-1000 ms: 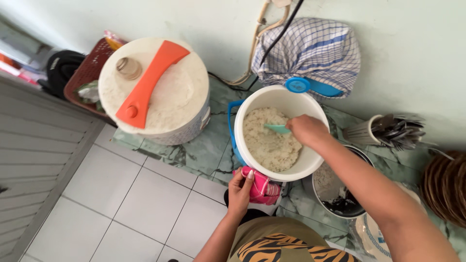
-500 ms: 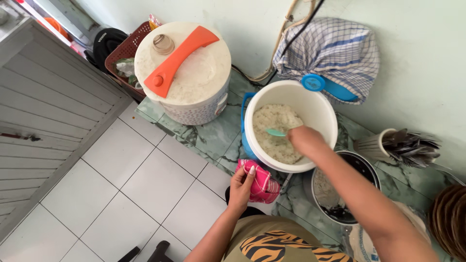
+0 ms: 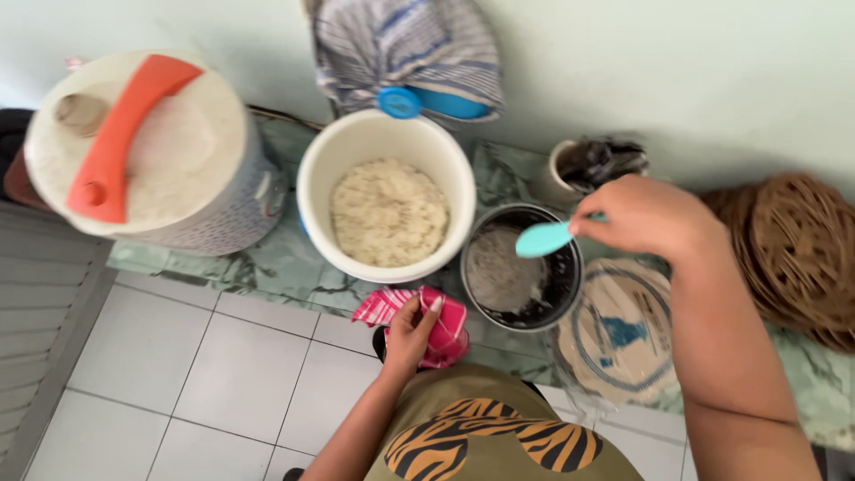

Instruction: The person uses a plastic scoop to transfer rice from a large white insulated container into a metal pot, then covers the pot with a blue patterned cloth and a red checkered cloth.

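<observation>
My right hand holds a turquoise rice spoon over a dark metal pot that has pale residue inside. My left hand grips a pink striped cloth at the counter's front edge. A white bucket with cooked rice in it stands just left of the pot, between the two hands.
A large white container with an orange handle stands at the left. A striped cloth over a blue lid lies behind the bucket. A cup of utensils, woven trays, a round printed lid sit right. White tiled floor below.
My right hand has lifted the spoon out of the rice bucket and carried it right, over the metal pot. The view has shifted right and closer. My left hand stays on the cloth.
</observation>
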